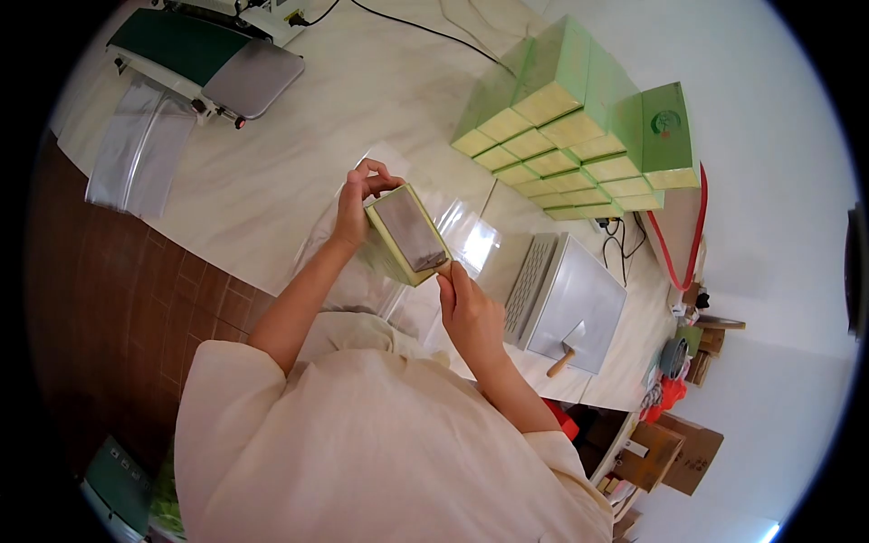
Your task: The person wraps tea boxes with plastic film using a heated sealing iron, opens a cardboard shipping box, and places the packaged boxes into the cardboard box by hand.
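Observation:
In front of my body, a light green box [391, 258] is held up over the table, tilted, with one face turned up to me. That face shows a grey, shiny panel or inner surface inside a yellow-green rim; I cannot tell which. My left hand [360, 206] grips the box at its upper left side, the fingers bent over the edge. At the lower right corner, my right hand [471, 312] pinches the rim with thumb and forefinger. Beneath the box lie clear plastic bags [466, 237], spread over the tabletop and partly hidden by it.
Green boxes [552, 136] stand stacked at the back right. A metal-topped device [579, 308] carries a wooden-handled scraper [563, 360]. At the upper left are a machine with a green belt [176, 45] and plastic sheets [140, 149]. Cables [425, 32] cross the table [362, 100].

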### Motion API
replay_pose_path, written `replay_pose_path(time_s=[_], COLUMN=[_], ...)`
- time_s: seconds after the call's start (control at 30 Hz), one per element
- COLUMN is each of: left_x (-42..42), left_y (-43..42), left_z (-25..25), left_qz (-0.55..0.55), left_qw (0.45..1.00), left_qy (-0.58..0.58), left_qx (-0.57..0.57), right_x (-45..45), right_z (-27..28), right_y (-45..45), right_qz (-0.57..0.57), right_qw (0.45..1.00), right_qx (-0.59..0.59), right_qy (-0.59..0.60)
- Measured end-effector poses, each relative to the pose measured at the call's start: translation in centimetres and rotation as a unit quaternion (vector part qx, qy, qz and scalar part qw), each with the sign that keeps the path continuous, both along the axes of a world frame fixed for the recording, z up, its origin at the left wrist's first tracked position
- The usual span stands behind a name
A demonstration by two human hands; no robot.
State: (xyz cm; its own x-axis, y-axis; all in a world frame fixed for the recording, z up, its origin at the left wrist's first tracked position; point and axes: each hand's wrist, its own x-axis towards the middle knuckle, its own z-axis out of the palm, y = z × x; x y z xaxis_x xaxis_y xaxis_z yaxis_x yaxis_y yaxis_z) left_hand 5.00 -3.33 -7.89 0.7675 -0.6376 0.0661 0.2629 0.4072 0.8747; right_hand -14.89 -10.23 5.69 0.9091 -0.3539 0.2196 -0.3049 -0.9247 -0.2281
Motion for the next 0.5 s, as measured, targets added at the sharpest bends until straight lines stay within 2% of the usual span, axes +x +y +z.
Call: replay_pose_path(time_s=[0.17,0.27,0.37,0.5], left_x=[0.1,-0.2,-0.8,-0.2], left_y=[0.0,-0.1,-0.3,-0.2], left_z=[-0.5,-0.4,1.2,0.2], left_qz=[0.006,0.011,0.020,0.020], left_qw=[1.000,1.000,0.998,0.999], left_qy=[-0.019,-0.021,0.053,0.035], left_qx=[0.013,0.012,-0.022,-0.015], right_x=[-1.0,-1.2,-0.2,-0.6], right_z=[-0.4,0.3,-0.1,-0.2], right_y=[-0.4,-0.4,-0.4,-0.2], right_qz=[0.010,-0.009,-0.014,-0.012], right_qw=[0.999,0.998,0.998,0.998], right_qx=[0.031,0.061,0.063,0.056], right_qy=[-0.031,0.004,0.004,-0.030])
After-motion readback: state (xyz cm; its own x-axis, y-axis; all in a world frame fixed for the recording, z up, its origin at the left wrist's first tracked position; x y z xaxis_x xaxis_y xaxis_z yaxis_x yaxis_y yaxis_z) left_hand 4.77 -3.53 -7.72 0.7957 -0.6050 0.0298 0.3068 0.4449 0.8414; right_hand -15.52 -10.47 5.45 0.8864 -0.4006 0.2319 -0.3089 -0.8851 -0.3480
